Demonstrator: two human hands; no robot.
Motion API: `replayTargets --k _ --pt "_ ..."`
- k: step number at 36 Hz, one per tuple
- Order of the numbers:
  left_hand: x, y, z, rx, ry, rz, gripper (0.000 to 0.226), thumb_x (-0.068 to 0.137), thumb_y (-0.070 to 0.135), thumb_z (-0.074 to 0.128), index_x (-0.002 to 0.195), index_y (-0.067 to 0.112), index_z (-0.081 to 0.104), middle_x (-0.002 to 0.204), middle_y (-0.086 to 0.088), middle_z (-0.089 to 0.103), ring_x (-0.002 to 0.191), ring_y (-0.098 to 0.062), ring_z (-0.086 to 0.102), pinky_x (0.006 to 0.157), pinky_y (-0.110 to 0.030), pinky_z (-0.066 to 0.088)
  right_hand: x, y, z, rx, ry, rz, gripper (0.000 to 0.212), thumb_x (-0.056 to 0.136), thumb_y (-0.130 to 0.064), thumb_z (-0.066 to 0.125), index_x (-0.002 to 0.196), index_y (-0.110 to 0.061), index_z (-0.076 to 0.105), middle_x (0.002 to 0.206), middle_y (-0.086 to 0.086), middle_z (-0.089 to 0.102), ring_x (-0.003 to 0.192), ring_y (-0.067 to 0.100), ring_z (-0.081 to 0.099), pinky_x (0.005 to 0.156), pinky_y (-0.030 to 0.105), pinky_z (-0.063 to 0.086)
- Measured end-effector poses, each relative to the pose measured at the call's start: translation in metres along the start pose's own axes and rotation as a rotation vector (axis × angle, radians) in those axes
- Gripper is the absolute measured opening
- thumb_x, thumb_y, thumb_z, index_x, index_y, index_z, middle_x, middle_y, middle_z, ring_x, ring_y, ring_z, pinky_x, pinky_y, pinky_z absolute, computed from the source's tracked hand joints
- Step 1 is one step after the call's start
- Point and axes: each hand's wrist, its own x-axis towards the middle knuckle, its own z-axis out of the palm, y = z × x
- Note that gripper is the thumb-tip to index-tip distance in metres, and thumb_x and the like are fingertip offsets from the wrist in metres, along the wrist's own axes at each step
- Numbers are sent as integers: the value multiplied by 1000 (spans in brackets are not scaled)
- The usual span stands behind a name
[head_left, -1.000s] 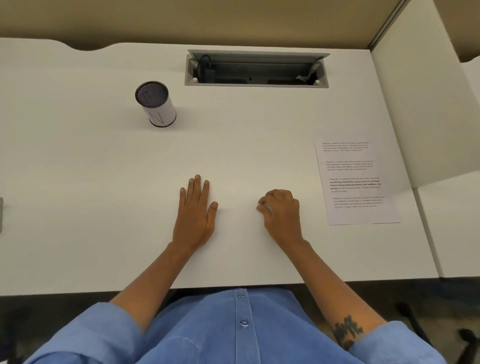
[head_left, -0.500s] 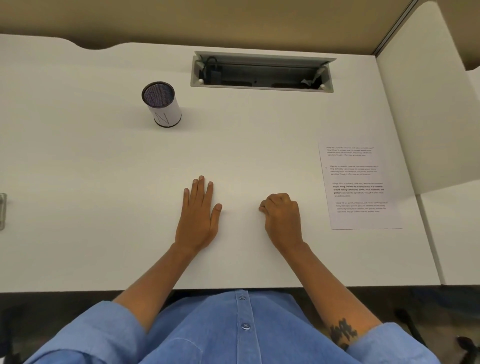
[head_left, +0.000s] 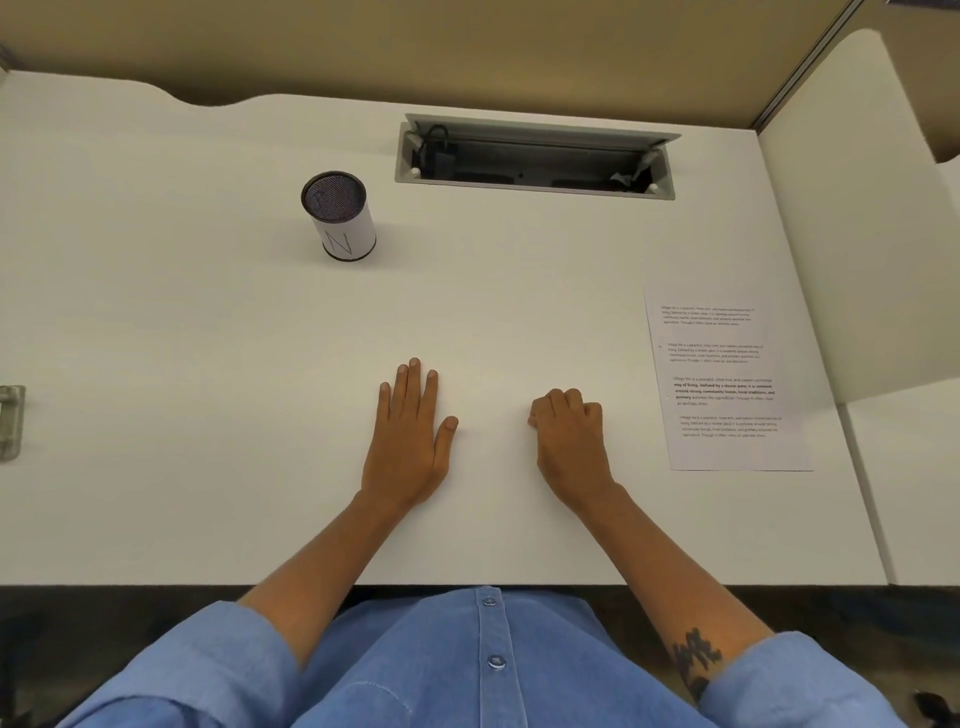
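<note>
Little has moved since the earlier frame: only the view has drifted slightly, while both hands keep their places on the white surface (head_left: 208, 364). The left hand (head_left: 410, 441) lies flat, palm down, fingers straight and close together, thumb out to the side. The right hand (head_left: 569, 436) rests beside it with its fingers curled under into a loose fist, and nothing shows in its grasp. Nearest to that fist is the printed sheet (head_left: 727, 379), which lies flat to its right, apart from it, near the surface's right edge, with four blocks of text facing the person. It is probably very light and limp and easily creased, and because it hugs a smooth top it gives no edge to pinch from above. A sensible hold is to press a fingertip on its near left corner, drag it slightly, then pinch the lifted corner between thumb and forefinger. Further back to the left, a mesh pen cup (head_left: 340, 218) wrapped in paper marked "N" stands upright, well apart from both hands.
</note>
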Motion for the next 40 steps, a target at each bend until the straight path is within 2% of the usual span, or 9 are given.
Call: replayTargets --k 5,8,16,20,24,26,31,35,40 --pt "0 0 -1 -3 -2 1 71 110 47 23 170 12 5 179 -12 -7 166 -25 -10 135 -53 6 11 10 -10 173 -81 99 38 74 15 46 92 -18 57 90 -6 53 86 21 41 72 39 33" --pt "-1 0 -2 -9 -6 3 71 111 48 23 169 11 5 179 -12 -8 166 -25 -11 135 -53 5 23 16 -19 253 -80 180 36 79 12 44 92 -20 54 93 -5 53 90 23 41 72 38 28" --pt "1 -3 -5 -55 -46 13 75 110 51 21 169 9 4 178 -13 -11 165 -26 -15 135 -53 3 76 5 -51 327 -45 265 36 79 13 39 81 -22 46 92 -4 55 93 25 42 75 39 34" --pt "-2 -9 -9 -81 -61 33 77 110 52 25 169 9 1 178 -12 -15 164 -25 -19 135 -52 1 113 -20 -70 357 -12 227 36 79 13 37 79 -23 43 94 -4 57 94 26 44 78 44 40" --pt "-4 -28 -18 -73 -59 10 78 109 54 24 169 9 0 177 -12 -16 164 -25 -19 135 -53 2 158 -63 -85 406 -13 165 35 79 12 35 76 -23 37 90 -7 53 92 25 42 74 39 34" --pt "-5 -41 -24 -79 -48 -2 79 109 54 23 169 8 0 177 -12 -16 164 -25 -19 135 -53 1 182 -89 -89 420 -4 144 35 83 13 38 75 -21 39 89 -6 55 92 24 44 75 37 33" --pt "-7 -80 -39 -62 -11 -49 78 109 53 26 169 8 2 178 -13 -14 165 -26 -17 135 -51 2 242 -152 -94 421 23 70 30 91 11 50 82 -18 52 92 -4 57 95 23 49 76 41 43" --pt "-11 -105 -48 -59 -1 -53 78 110 52 28 169 9 2 178 -12 -12 165 -26 -16 135 -50 3 281 -192 -97 434 32 -18 38 89 11 48 73 -24 42 90 -4 57 97 25 48 76 43 43" --pt "-12 -126 -57 -63 -2 -63 77 110 51 29 169 9 1 178 -11 -12 165 -24 -16 135 -50 5 317 -221 -91 436 14 -58 19 92 2 53 86 -15 57 98 0 64 102 28 52 85 52 51"
